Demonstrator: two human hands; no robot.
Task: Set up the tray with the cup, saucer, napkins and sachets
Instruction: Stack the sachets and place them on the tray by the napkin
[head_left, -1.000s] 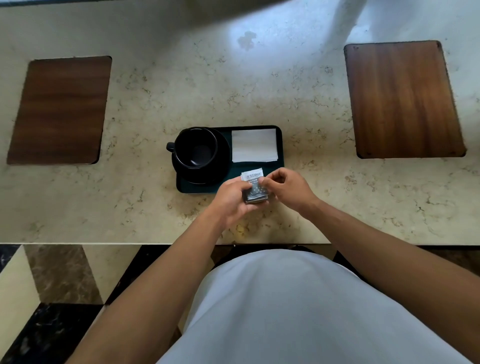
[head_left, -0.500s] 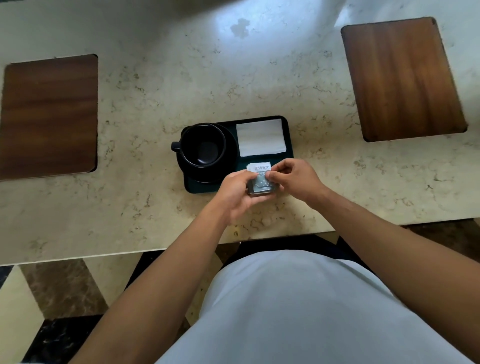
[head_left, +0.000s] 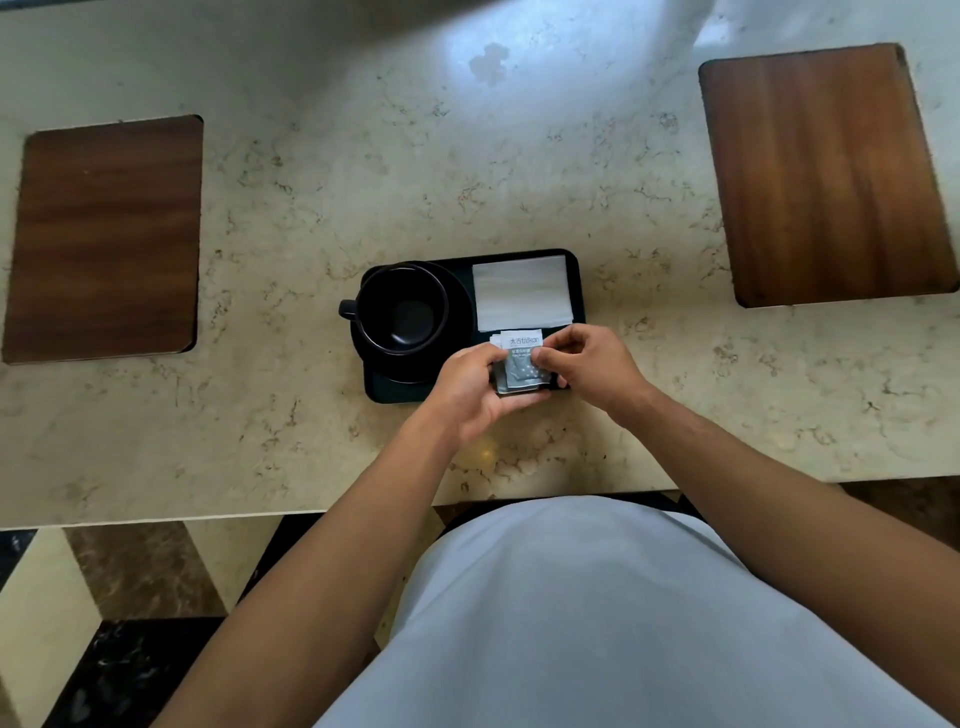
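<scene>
I hold a small stack of sachets (head_left: 521, 364) with both hands: my left hand (head_left: 470, 392) cups it from below and the side, my right hand (head_left: 589, 366) pinches its right edge, just above the near right corner of the dark tray (head_left: 395, 392). On the tray, the black cup (head_left: 402, 309) sits on its saucer (head_left: 457, 332) at left (handle pointing left), and the white napkins (head_left: 522, 293) lie flat at the far right, on the marble counter (head_left: 467, 171).

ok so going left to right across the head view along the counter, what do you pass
left wooden board → cup on its saucer → napkins → right wooden board. The sachets sit below the napkins, so left out.
</scene>
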